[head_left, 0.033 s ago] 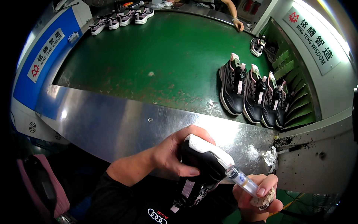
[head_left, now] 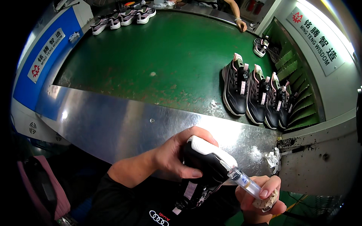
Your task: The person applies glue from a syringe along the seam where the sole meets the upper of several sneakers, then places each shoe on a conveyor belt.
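My left hand grips a black sneaker with a white sole, its fingers and thumb wrapped around one end. The sneaker is tilted over the near metal edge, and its pink-tabbed upper hangs toward my lap. A clear plastic syringe is closed in my right hand. Its tip meets the white sole's edge where sole and upper join; whether anything comes out of it cannot be seen. Something crumpled and beige sits between the right fingers, and I cannot make out what it is.
Several black sneakers stand at the right on the green belt, beside flap curtains. More sneakers line the far left. A co-worker's hand rests at the far edge. Crumpled white paper lies on the metal ledge.
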The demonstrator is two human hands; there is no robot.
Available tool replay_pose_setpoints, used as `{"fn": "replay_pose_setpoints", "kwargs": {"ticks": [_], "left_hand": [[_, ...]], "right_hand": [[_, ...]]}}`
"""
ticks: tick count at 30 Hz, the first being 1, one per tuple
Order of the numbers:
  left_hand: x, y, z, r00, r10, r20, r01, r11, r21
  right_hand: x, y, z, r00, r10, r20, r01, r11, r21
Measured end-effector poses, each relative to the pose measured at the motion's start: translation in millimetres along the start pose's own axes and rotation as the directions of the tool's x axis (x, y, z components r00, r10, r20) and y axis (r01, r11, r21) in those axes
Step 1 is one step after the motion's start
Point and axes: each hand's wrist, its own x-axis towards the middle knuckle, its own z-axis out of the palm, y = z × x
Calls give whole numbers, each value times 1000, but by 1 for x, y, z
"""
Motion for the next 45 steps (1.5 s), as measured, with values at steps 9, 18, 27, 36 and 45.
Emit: {"fn": "replay_pose_setpoints", "kwargs": {"ticks": [9,18,27,36,45], "left_hand": [[0,-1,4,1000,28,0,-28,1000,0],[0,-3,-2,999,34,2,-34,997,75],[1,-4,-3,999,-1,-54,1,1000,-2],[-1,-7,-10,986,-91,-139,82,994,-71],[2,-8,-14,935,-173,-311,122,977,-175]], "right_hand": [[2,-1,10,996,6,-91,-13,997,-76],[3,-3,5,998,4,-57,-12,990,-143],[-7,4,-10,1000,-14,1,14,992,-128],[-34,10,-20,987,56,-154,-60,998,-22],[-54,26,-29,972,96,-215,-93,995,24]]}}
